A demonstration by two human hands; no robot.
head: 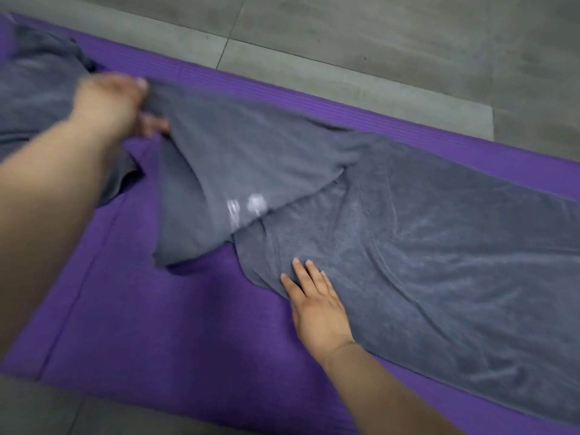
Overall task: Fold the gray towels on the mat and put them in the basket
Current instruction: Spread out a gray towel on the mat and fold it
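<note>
Folding is starting: left grip [110, 102] is pinching the gray towel [439, 246], right grip [317, 306] is pressing flat-fingered; edges need aligning

Readable text: none.
Gray towel [408, 230]: carries a small white printed mark [255, 205] on its folded-over part, near the fold's lower edge.
White mark: two pale patches side by side, smeared by blur. It cannot be told whether they are letters, numbers or a logo.
</note>
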